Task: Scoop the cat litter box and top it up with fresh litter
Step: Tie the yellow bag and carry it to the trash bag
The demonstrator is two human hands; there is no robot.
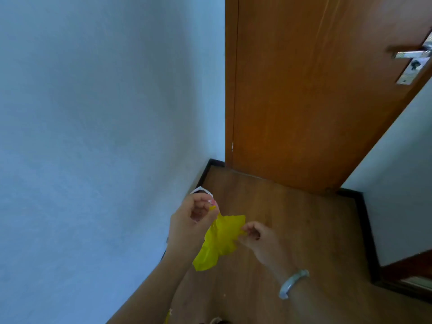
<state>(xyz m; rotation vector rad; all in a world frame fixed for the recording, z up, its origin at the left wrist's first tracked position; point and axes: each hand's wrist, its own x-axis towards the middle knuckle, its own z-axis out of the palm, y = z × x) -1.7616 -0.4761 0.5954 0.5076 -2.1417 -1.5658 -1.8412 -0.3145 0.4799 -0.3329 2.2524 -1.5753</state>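
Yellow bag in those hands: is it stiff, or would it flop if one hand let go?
Probably floppy: the yellow bag hangs crumpled and folded below where the left hand pinches it. Likely very light too, since fingertip pinches from that hand and the right hand seem enough to hold it up.

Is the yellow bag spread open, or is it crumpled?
Crumpled. The yellow bag hangs bunched between the left hand and the right hand, which each pinch an edge; no open mouth shows.
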